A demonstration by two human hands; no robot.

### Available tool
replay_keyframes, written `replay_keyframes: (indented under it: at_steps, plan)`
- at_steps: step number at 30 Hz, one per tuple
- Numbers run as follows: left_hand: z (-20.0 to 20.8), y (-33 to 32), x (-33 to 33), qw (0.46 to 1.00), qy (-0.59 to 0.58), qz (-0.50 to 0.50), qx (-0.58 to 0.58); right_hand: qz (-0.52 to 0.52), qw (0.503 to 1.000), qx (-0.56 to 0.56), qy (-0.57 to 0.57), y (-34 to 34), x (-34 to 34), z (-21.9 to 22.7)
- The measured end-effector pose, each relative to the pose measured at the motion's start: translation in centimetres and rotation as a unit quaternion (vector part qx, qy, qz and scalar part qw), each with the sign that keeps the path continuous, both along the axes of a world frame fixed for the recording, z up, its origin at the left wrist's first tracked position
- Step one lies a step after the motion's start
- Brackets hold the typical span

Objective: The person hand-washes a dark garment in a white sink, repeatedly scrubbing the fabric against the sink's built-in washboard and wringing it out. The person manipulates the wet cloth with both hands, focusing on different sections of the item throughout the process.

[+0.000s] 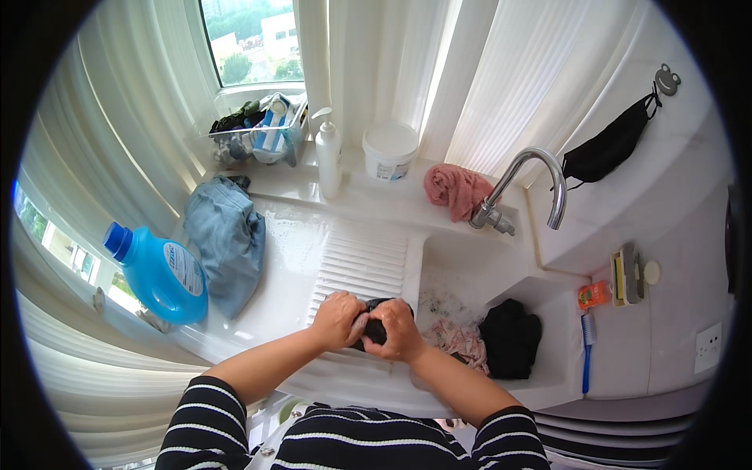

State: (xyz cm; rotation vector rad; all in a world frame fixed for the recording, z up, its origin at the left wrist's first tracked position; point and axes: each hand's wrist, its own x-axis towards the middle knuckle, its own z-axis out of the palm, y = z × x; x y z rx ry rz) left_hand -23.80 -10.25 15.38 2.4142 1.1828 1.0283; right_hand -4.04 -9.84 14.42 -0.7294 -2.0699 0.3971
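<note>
A bunched piece of dark wet cloth (375,332) is pressed against the lower end of the white ribbed washboard (362,262). My left hand (338,319) grips it from the left with curled fingers. From the right, my right hand (398,330) is closed round the same cloth, close beside the left. Folds of the cloth between and under my hands are partly hidden. Right of the washboard is the sink basin (462,262), with suds inside. In it lie a pink patterned garment (458,343) and a black garment (511,338).
A curved metal faucet (540,157) rises behind the basin, beside a pink towel (453,190). Leftward are blue jeans (227,239) and a blue detergent bottle (166,274). A pump bottle (329,160), white tub (390,150) and clear basket (294,137) line the back. A blue brush (587,360) is at right.
</note>
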Motion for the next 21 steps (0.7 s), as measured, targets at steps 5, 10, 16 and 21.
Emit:
replay_keyframes:
  at_steps: [5, 10, 16, 21]
  plan:
    - [0.7, 6.7, 2.4, 0.961, 0.054, 0.269, -0.028, -0.345, 0.906, -0.208, -0.128, 8.9, -1.8, -1.5]
    - [0.5, 2.4, -0.4, 0.997, -0.071, 0.028, -0.002, -0.022, 0.975, -0.203, 0.085, 2.7, 0.6, 0.3]
    - [0.0, 1.2, -1.3, 0.990, 0.137, 0.017, 0.042, 0.042, 0.999, -0.028, -0.005, 2.3, 0.3, -0.8]
    - [0.7, 8.6, 1.5, 0.950, 0.067, 0.293, -0.087, -0.260, 0.944, -0.192, -0.068, 10.5, -2.4, -2.2]
